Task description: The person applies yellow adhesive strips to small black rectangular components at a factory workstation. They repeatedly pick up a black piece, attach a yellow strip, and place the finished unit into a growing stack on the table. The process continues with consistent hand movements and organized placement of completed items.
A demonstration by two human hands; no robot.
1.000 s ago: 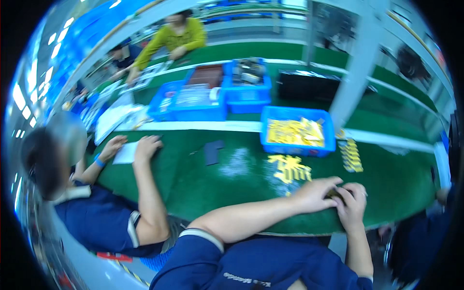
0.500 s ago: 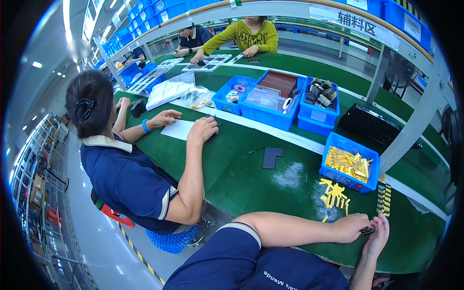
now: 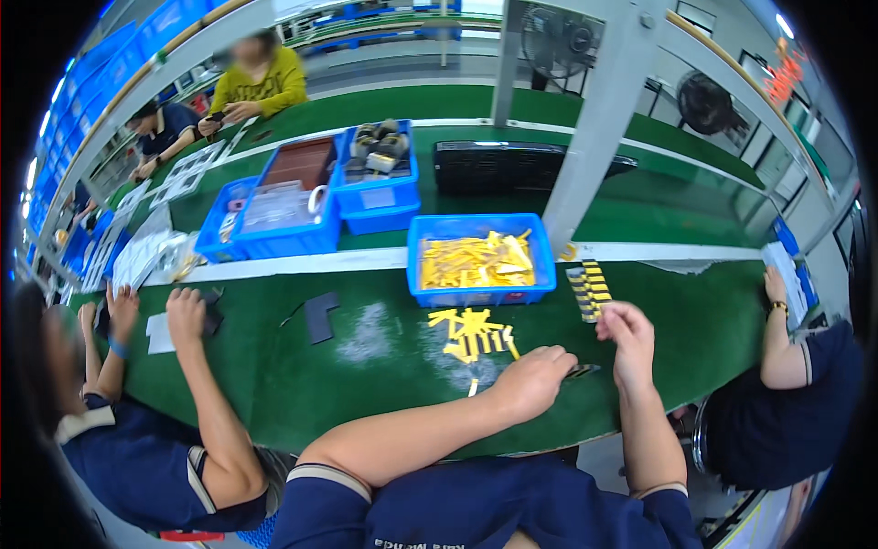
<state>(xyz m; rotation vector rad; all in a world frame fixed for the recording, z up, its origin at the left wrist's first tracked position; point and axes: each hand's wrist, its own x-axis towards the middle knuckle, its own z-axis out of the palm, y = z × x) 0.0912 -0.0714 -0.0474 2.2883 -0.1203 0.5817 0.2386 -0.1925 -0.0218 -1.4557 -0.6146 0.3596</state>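
Note:
My left hand [image 3: 530,382] is closed on a small flat dark piece with yellowish marks [image 3: 583,371], which sticks out past its fingertips above the near table edge. To its right, my right hand [image 3: 627,340] is raised with thumb and fingers pinched together. What they hold, if anything, is too small to make out. Its fingertips lie at the near end of a black-and-yellow striped strip sheet [image 3: 590,291] on the green table; I cannot tell if they touch it. Left of my hands lies a loose pile of short yellow strips [image 3: 471,333].
A blue bin [image 3: 482,296] of yellow strips stands behind the pile. Further left are more blue bins [image 3: 291,240] and a dark L-shaped piece [image 3: 320,317]. A grey post [image 3: 599,119] rises behind. Co-workers sit at left [image 3: 174,439], right [image 3: 777,412] and across the table [image 3: 265,82].
The view has swung to the right. My hands, together before, are now apart: the right one has moved off the dark piece toward the striped sheet, while the left keeps the piece.

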